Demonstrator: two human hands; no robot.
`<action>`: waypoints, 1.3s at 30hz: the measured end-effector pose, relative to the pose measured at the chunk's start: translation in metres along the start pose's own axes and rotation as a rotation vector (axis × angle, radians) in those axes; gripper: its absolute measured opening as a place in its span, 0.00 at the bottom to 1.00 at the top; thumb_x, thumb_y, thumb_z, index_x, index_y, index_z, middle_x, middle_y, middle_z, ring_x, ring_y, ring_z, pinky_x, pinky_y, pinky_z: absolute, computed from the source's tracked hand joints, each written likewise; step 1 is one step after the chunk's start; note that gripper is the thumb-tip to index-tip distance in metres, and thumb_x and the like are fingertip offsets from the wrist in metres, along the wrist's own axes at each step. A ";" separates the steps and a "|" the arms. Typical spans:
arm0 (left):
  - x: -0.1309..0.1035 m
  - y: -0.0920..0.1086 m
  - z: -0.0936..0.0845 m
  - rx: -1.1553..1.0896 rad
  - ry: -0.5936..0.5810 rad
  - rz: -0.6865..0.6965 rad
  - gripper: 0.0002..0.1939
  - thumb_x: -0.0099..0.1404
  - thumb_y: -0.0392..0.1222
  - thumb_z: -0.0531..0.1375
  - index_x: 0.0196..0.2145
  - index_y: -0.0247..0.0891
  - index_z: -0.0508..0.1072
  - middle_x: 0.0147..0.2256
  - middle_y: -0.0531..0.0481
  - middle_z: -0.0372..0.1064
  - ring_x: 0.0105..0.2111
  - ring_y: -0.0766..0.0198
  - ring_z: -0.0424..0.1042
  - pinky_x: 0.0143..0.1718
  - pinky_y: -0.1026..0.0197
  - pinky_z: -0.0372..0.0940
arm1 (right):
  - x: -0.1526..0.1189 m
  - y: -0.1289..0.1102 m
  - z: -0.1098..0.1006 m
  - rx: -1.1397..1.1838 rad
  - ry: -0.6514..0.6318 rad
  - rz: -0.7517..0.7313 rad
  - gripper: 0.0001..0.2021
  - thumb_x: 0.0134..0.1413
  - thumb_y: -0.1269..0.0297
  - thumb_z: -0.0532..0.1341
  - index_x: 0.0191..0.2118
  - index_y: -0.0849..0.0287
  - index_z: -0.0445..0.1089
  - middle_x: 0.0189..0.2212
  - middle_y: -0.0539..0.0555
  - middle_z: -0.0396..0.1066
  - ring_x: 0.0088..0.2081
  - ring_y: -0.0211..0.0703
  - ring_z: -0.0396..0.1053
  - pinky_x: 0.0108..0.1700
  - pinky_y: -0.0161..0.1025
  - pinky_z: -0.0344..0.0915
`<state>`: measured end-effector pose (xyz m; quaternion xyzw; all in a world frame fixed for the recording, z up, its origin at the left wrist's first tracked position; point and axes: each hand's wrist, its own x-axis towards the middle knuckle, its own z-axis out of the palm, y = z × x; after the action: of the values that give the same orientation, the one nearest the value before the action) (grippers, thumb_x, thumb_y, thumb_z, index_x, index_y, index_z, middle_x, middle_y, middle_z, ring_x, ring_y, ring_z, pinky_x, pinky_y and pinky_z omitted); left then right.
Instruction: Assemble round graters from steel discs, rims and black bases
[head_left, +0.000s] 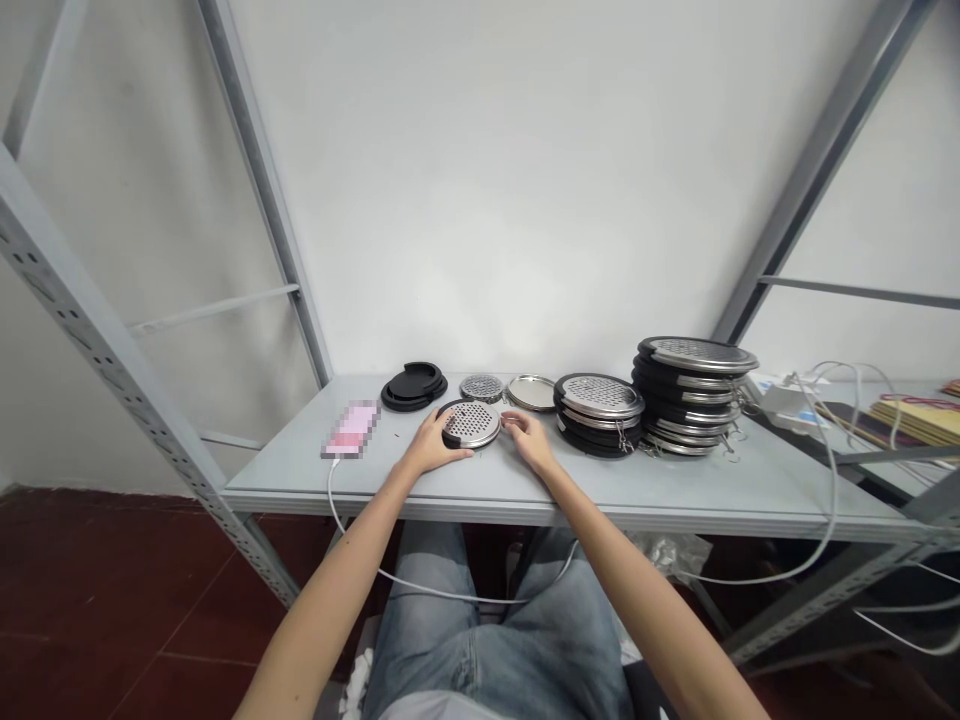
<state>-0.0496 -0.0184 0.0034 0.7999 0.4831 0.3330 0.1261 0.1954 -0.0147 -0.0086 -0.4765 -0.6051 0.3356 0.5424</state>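
Note:
A round perforated metal disc with a black rim piece on its left side (475,424) lies on the grey table in front of me. My left hand (435,443) grips its left edge, the thumb along the near side and the fingers at the black part. At the disc's right edge is my right hand (527,438), its fingers slightly curled and apart, the fingertips close to the rim; whether they touch it I cannot tell. Behind the disc are a smaller perforated metal disc (481,386) and a shiny metal ring or tray (532,391).
Black round pieces (415,385) lie at the back left, near a pixelated pink device (351,430) with a white cable. Two stacks of disc assemblies, one lower (598,415) and one taller (694,396), stand to the right. Metal shelf posts flank the table (465,507).

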 end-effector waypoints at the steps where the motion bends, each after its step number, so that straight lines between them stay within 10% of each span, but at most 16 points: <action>1: 0.000 0.000 0.000 -0.002 0.002 -0.006 0.53 0.45 0.61 0.72 0.64 0.37 0.60 0.64 0.34 0.53 0.65 0.41 0.53 0.65 0.43 0.53 | 0.000 0.000 0.000 -0.010 0.000 -0.008 0.15 0.49 0.67 0.58 0.42 0.61 0.75 0.42 0.60 0.78 0.46 0.52 0.76 0.54 0.50 0.68; 31: -0.001 0.007 -0.001 0.104 -0.053 -0.031 0.51 0.47 0.64 0.69 0.63 0.38 0.62 0.66 0.34 0.50 0.66 0.39 0.49 0.66 0.42 0.49 | -0.005 -0.014 0.002 -0.176 0.025 -0.055 0.18 0.56 0.64 0.54 0.48 0.61 0.76 0.49 0.60 0.75 0.53 0.52 0.72 0.59 0.50 0.64; 39: -0.002 0.001 0.001 0.033 0.009 0.030 0.34 0.60 0.58 0.63 0.58 0.37 0.68 0.62 0.36 0.57 0.64 0.45 0.56 0.65 0.43 0.52 | -0.003 -0.010 0.003 -0.159 0.038 -0.036 0.18 0.56 0.62 0.55 0.48 0.59 0.76 0.49 0.60 0.76 0.53 0.53 0.72 0.59 0.52 0.64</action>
<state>-0.0484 -0.0202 0.0025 0.8076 0.4769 0.3304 0.1057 0.1906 -0.0206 -0.0009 -0.5134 -0.6279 0.2674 0.5201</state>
